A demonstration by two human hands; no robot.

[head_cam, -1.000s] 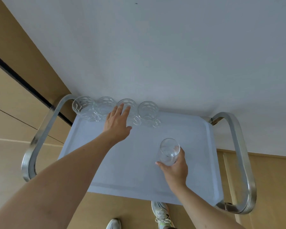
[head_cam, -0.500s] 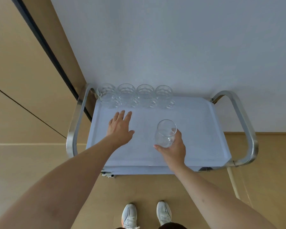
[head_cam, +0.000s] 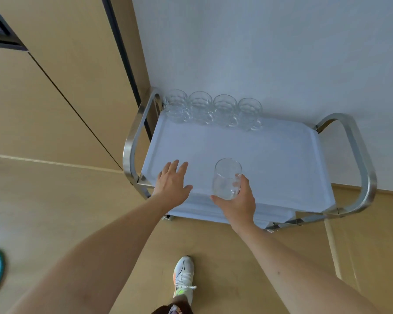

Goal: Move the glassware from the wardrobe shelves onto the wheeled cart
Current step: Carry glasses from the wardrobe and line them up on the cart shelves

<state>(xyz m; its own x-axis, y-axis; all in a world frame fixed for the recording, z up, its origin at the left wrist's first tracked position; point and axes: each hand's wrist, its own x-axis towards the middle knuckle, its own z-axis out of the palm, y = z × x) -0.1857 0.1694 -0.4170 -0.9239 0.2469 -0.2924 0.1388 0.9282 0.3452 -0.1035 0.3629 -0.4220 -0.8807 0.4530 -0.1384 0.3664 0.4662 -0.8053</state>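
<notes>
With our right hand gripping the smooth glass over the cart tray near edge & left hand flat, fingers spread, we'd set it upright beside the far-row mugs (w/o clinking).

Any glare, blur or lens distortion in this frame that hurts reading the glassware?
Head view: wide-angle bending bows the steel cart handles; lighting soft, no harsh glare; four clear faceted mugs blend into the pale wall; smooth clear tumbler in the right hand reads sharp.

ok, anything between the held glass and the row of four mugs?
No. Head view shows only bare tray between the glass in the right hand and the mugs.
</notes>
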